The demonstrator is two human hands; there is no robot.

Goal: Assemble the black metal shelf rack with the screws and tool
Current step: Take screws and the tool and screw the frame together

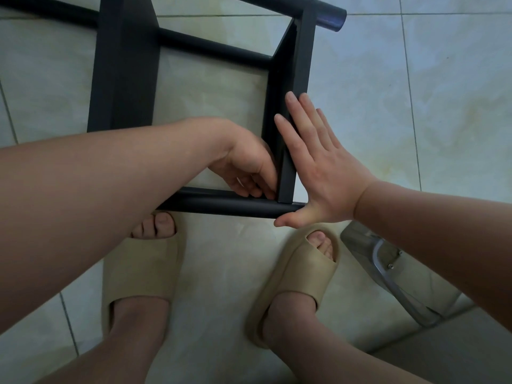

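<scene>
Rack (pixel 124 79) lies on the tiled floor (pixel 401 106) just ahead of your feet, part-built. The spot that matters is the near right corner (pixel 283 199), where the right-hand panel (pixel 303 59) meets the near round tube (pixel 221 204). The panel's long axis runs away from you; the tube's runs left to right across you.

Your right hand (pixel 318 167) is spread flat, fingers straight and pressing the panel's outer face, thumb at the tube's end. Your left hand (pixel 249 169) reaches inside the frame to that same corner, fingers curled down against the joint. Whether that grip pinches a screw or tool cannot be told — it is hidden.

Judgement: the left hand sits nearer the fastening point, working from inside — the right braces the panel from outside, opposite it.
</scene>
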